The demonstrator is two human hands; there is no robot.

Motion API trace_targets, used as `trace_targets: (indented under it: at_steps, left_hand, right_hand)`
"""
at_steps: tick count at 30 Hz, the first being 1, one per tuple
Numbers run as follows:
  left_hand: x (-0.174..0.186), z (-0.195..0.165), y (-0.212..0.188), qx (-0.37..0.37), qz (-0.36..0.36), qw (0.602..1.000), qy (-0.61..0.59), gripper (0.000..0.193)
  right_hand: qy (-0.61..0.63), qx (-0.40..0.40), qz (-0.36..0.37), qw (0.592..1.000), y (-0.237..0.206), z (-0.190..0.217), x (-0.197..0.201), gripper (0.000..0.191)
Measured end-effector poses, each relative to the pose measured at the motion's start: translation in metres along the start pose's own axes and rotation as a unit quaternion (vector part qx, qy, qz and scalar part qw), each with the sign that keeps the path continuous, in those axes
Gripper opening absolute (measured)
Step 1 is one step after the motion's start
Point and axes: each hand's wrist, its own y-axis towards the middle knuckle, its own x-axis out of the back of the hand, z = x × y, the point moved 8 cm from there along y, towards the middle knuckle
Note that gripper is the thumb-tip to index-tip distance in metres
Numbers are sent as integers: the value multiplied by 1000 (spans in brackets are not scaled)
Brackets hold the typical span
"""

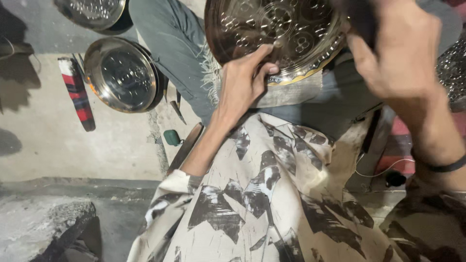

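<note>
The embossed metal plate [276,34] rests on the person's lap, far centre. The left hand [242,82] steadies its near rim, fingers pressed to the edge. The right hand [398,48] is clenched on a dark tool [359,19]. Judged stiff, thin, slick and easily dented; best held by the rim.

The left hand [245,80] is stretched forward, fingers curled and thumb pressed down. The right hand [403,48] is raised, loosely closed, wrist bent.
</note>
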Motion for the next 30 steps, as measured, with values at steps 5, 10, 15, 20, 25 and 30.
trace_targets:
  at_steps: [5, 10, 15, 20, 25, 30]
  left_hand:
    - [-9, 4, 12, -90, 96, 991, -12, 29]
    - [-22, 10, 19, -150, 190, 970, -36, 31]
    - [-29, 3, 20, -211, 265, 939, -66, 35]
    - [-34, -5, 23, -233, 327, 915, -45, 28]
    - [-30, -8, 26, -235, 330, 911, -72, 27]
    - [-28, -4, 29, -225, 297, 927, -34, 28]
  right_hand:
    - [-124, 14, -6, 992, -55, -14, -30, 76]
    - [-217, -95, 56, 970, -103, -31, -70, 78]
    - [-58, -135, -146, 978, -133, -35, -88, 75]
    - [71, -285, -189, 937, -144, -20, -112, 83]
    - [2, -159, -119, 980, -132, 14, -110, 64]
    - [75, -208, -167, 961, -143, -16, -98, 62]
